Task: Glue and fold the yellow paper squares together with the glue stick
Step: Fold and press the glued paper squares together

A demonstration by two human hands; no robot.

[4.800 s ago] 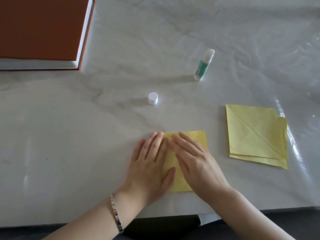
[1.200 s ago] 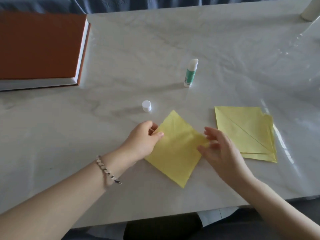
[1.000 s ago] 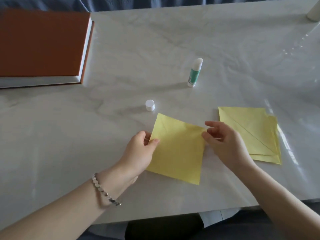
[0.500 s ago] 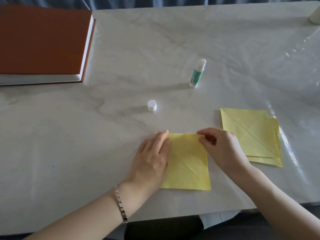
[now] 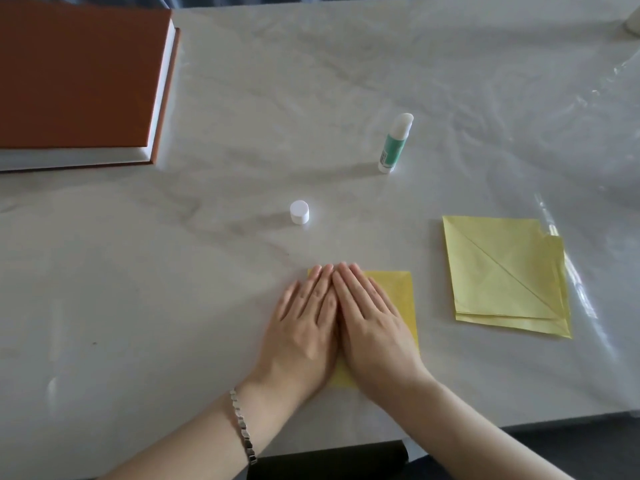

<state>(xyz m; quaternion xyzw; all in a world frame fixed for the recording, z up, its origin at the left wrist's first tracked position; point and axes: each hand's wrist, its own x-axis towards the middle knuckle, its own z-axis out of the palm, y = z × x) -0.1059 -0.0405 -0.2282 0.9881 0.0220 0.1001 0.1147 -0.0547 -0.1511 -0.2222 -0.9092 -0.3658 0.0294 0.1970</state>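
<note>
Just nearer the camera than the white cap (image 5: 299, 212), both hands lay flat and open, gripping nothing, side by side on a yellow paper square (image 5: 398, 292): the left hand (image 5: 304, 327) over its left part, the right hand (image 5: 372, 322) over its middle. The step looked like pressing a glued fold down. Next would likely call for the uncapped glue stick (image 5: 394, 143), standing beyond and right of the cap, and a sheet from the yellow stack (image 5: 502, 275), well right of the cap. The stick's label was too small to read.
</note>
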